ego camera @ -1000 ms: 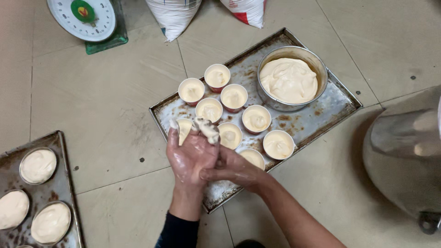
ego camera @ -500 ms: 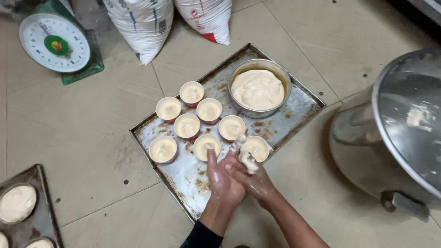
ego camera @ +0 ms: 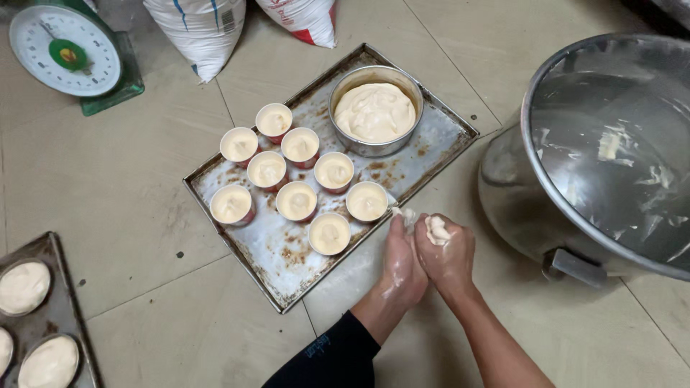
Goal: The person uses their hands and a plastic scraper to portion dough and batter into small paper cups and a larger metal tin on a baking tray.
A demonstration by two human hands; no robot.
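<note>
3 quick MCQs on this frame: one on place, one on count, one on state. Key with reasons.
1. Where is the round pan of batter?
A. on the tray's far end
B. on the scale
C. inside the big bowl

2. How many filled paper cups stand on the tray?
A. five
B. nine
C. twelve

3. What state are the hands in?
A. clean and apart
B. pressed together, smeared with batter
C. gripping the tray

Key: 1 A, the pan sits at the tray's far end beyond the cups. 2 B, nine cups can be counted. 3 B, the left hand and right hand meet beside the tray with batter on them.
</note>
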